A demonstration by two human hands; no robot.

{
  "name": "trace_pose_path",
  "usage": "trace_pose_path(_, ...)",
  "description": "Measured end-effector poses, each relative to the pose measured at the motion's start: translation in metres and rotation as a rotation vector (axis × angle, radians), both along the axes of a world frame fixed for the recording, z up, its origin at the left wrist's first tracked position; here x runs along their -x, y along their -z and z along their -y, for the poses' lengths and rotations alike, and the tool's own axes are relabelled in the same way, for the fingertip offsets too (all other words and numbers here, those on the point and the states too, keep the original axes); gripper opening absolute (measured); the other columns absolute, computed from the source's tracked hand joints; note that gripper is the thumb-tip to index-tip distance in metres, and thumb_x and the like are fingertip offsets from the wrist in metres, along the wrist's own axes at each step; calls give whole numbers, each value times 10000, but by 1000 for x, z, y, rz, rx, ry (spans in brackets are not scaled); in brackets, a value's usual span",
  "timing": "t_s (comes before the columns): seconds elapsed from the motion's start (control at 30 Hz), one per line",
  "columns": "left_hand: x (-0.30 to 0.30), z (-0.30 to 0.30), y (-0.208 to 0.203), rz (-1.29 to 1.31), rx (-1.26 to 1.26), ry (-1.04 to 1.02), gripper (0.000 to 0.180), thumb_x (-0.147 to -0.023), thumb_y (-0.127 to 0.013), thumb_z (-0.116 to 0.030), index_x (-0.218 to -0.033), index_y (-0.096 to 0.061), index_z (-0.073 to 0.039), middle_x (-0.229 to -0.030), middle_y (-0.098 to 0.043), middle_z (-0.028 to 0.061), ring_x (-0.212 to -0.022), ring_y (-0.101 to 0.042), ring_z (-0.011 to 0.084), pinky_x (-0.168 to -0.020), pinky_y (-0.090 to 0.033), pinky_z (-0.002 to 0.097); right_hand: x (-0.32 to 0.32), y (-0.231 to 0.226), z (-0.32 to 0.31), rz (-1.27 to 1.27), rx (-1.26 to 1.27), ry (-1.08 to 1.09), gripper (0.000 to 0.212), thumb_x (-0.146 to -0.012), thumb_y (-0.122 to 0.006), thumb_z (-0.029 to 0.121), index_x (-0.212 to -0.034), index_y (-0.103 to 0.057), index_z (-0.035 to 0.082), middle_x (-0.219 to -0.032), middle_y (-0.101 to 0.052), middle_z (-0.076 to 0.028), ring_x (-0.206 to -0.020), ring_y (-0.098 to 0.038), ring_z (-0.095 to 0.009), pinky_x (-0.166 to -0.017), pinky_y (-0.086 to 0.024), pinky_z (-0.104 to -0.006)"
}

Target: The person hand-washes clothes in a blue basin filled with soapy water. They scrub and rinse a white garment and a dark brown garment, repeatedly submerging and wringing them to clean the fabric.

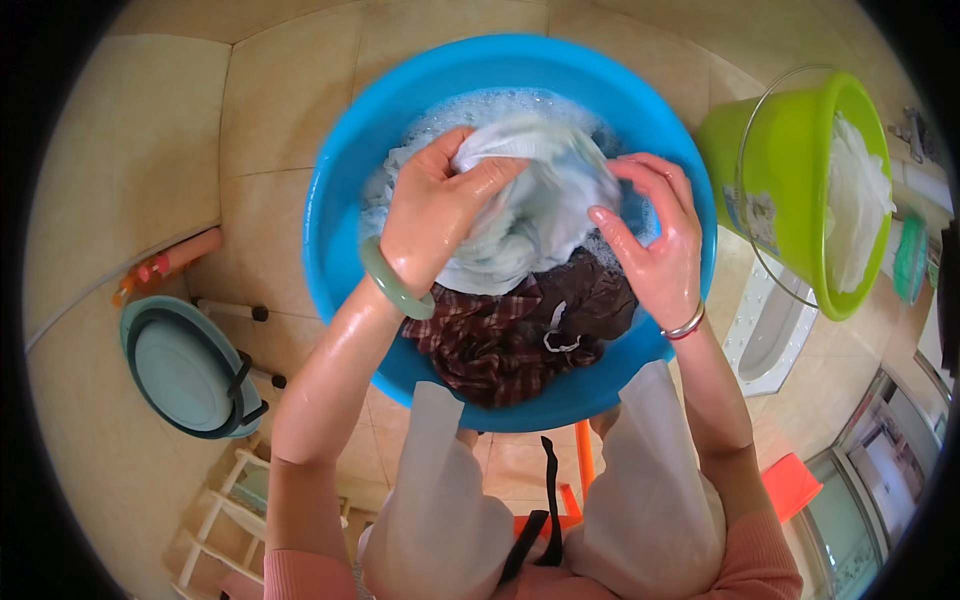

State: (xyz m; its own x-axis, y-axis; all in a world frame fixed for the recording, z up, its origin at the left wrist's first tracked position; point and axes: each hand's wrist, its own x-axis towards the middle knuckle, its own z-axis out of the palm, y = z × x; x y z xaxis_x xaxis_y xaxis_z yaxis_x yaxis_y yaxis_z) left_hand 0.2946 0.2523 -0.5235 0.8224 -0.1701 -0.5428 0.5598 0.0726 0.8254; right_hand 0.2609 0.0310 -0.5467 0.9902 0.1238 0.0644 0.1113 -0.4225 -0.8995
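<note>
A large blue basin [350, 230] sat on the tiled floor [270, 100] directly below the person, holding soapy water [480, 105] and laundry. In its far half lay a bunched pale white cloth [530, 215], heaped above the suds; against the near wall lay a dark brown plaid garment [500, 345], partly under the pale one. The pale cloth sat between both hands and under them. The left hand [435, 215] lay on top of its left part, wrist bent, fingers curled and clamped on a fold of the fabric, a green bangle [392, 285] on the wet wrist. The right hand [655, 240] pressed the cloth's right edge, its fingers half curled around the fabric, a thin silver bracelet [686, 325] at the wrist. Both forearms came up from the lower edge. To the right, a green bucket [780, 150] held more white cloth [855, 200].
</note>
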Motion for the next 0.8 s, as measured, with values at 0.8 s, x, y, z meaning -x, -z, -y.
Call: trace_pose_path(0.8, 71, 68, 0, 654, -244, 258, 235, -656, -699, -70, -869, -608, -37, -815, -607, 148, -806, -598, 334, -760, -451, 372, 9, 63, 14, -126, -25, -364, 587, -940, -530, 272, -1454, -369, 40, -1485, -396, -113, -1370, -368, -223, -1139, -291, -359)
